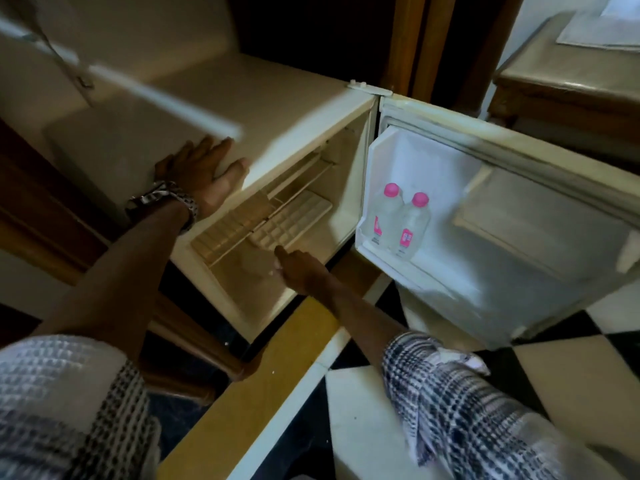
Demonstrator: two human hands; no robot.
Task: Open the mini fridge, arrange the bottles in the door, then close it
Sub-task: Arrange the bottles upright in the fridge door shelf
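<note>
Head view: the fridge (277, 109) fills the middle of the frame with its door (519, 216) swung wide open to the right. Two bottles (401, 223) with pink caps and pink labels stand upright, touching each other, in the lower door shelf, at the end nearest the hinge, just right of centre in the frame. The rest of that shelf shows bare white plastic. A second, upper door compartment sits farther right; what it holds cannot be told through the blur.

The left hand (204, 174), left of centre, lies flat on the top of the fridge at its front edge, fingers spread and holding nothing. A bracelet (166, 199) circles that wrist. The right hand (301, 268), at centre, reaches toward the open cabinet near its floor; it is seen from behind, one finger pointing forward, and it appears to grip nothing, though the rest of its fingers are hidden.

Inside the cabinet a slatted shelf (263, 226) lies tilted, its front end lower than its back. Both forearms are bare, with checked sleeves (450, 393) pushed up at the bottom of the frame. A black and white tiled floor (554, 368) shows at lower right.
</note>
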